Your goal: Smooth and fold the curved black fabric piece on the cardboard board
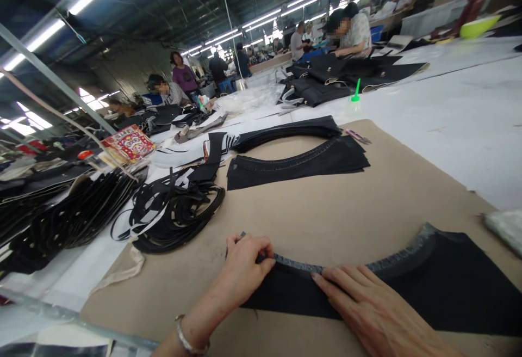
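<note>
A black fabric panel [457, 286] with a curved upper edge lies flat in front of me. Along that curve runs a greyish, roughened strip [299, 263]. My left hand [247, 264] pinches the panel's edge near its left end, thumb and fingers closed on it. My right hand [362, 297] rests on the panel at the middle of the curve, fingers stretched out and pressing down. Farther back lie a stack of similar curved black panels [293, 174] and a bundle of narrow curved black pieces [285, 133]. The fabric under both palms is hidden.
Brown board [183, 286] covers my work area. On the left are coiled black strips [179, 221] and piled black pieces [69, 221]. Small snips [358, 136] lie beyond the panels, near a green nozzle [356, 91]. Other people work at tables behind.
</note>
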Action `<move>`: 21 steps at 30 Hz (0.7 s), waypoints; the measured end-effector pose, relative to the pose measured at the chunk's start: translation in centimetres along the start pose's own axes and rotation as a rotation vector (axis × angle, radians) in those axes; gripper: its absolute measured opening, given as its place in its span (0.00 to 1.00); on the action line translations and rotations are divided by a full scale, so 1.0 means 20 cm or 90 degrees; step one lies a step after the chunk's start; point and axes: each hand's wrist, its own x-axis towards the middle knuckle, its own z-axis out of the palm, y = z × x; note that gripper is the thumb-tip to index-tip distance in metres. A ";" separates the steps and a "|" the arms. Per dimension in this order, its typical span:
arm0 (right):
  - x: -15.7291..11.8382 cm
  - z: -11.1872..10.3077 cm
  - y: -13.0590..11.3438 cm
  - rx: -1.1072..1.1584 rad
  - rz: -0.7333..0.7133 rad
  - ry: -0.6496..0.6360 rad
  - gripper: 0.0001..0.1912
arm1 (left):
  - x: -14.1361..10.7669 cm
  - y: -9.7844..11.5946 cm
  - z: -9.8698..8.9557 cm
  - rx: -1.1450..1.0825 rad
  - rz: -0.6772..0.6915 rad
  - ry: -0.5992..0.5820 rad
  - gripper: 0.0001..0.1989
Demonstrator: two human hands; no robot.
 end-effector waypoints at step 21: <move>0.08 -0.07 -0.02 -0.044 -0.027 0.044 0.29 | 0.03 -0.01 0.03 0.036 -0.064 0.020 0.05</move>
